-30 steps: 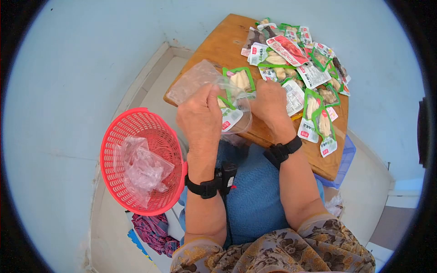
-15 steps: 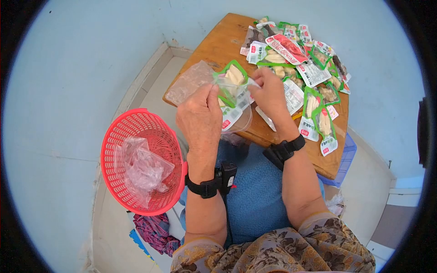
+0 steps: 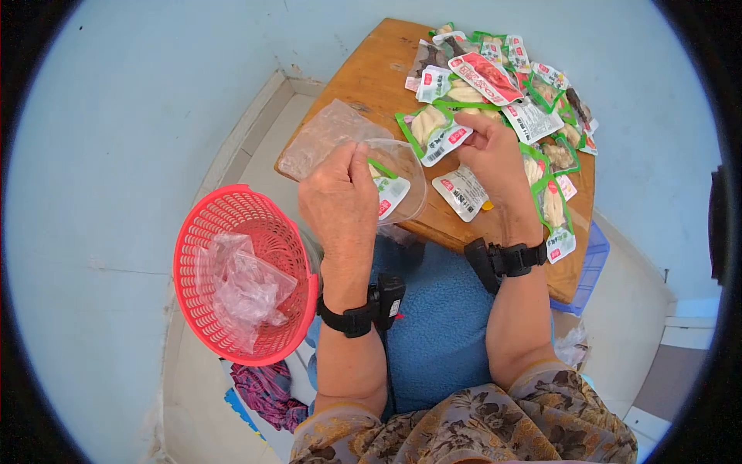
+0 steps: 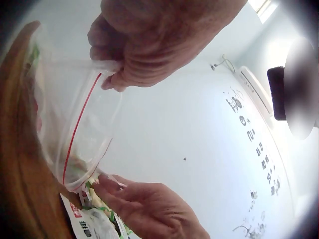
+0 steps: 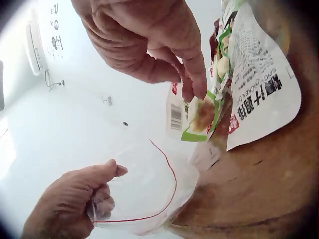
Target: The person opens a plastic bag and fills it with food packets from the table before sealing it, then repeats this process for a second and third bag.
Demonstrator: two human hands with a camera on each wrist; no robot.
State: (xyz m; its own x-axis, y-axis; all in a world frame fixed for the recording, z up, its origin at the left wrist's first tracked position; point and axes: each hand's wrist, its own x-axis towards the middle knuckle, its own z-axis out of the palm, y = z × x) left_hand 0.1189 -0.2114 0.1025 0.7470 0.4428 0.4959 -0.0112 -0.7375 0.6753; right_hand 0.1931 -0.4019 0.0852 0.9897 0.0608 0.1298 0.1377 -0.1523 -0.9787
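The left hand (image 3: 338, 203) pinches the rim of a clear zip bag (image 3: 403, 174); in the left wrist view the bag (image 4: 75, 124) gapes wide, with a red line along its mouth. A green-and-white packet lies inside it. Just right of the bag, the right hand (image 3: 498, 166) pinches a green-edged packet (image 3: 430, 130) between thumb and fingers. That packet (image 5: 202, 117) hangs below the fingertips in the right wrist view. A white packet (image 3: 461, 192) lies on the wooden table (image 3: 371, 58) beneath the right hand.
Many packets are heaped at the table's back right, a red one (image 3: 485, 77) on top. A red basket (image 3: 185, 255) holding crumpled clear bags (image 3: 249, 290) stands at the left. A blue crate (image 3: 591, 259) is under the table's right side.
The right hand has moved away from the bag to the right and now holds a packet outside it. The bag's mouth appears rounder. The left hand has hardly moved.
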